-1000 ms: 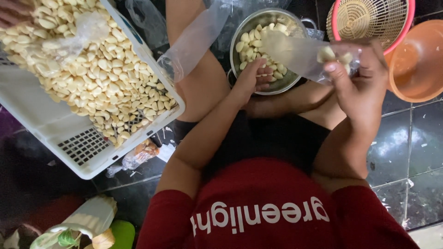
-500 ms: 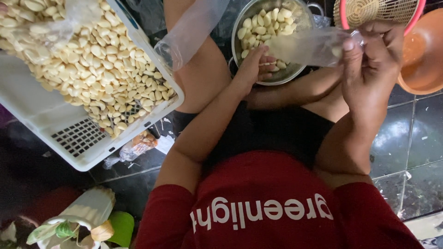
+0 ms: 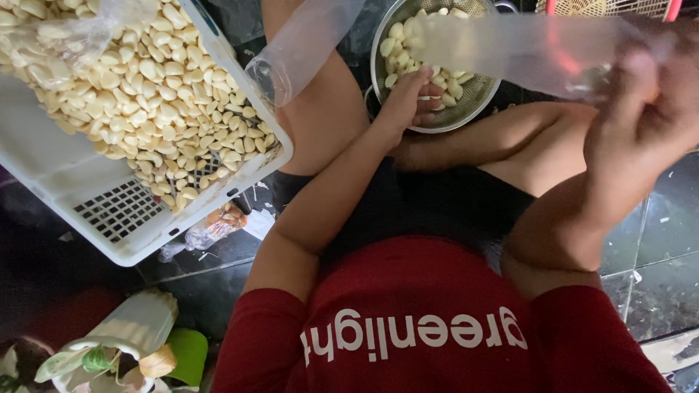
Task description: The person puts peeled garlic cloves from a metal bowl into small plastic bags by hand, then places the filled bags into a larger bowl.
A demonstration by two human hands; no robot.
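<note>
My left hand (image 3: 412, 100) reaches over the near rim of a metal colander (image 3: 477, 98) holding peeled garlic cloves (image 3: 403, 40). Its fingers are curled around a few cloves. My right hand (image 3: 650, 109), blurred, is raised at the right edge and grips the mouth of a clear plastic bag (image 3: 520, 45). The bag stretches left over the colander, with pale cloves inside near its closed end. I wear a red shirt with white letters and sit with bare knees up.
A white plastic basket (image 3: 109, 218) heaped with peeled garlic (image 3: 156, 94) stands at the upper left, with clear bags (image 3: 302, 47) draped on it. A pink sieve (image 3: 608, 7) shows at the top right. Dark floor tiles (image 3: 659, 247) lie around; a white container (image 3: 135, 324) and green object (image 3: 191, 353) are bottom left.
My right hand has lifted the clear bag and moved it right, pulling it out over the colander. The orange bowl has left the view. My left hand stays at the colander rim.
</note>
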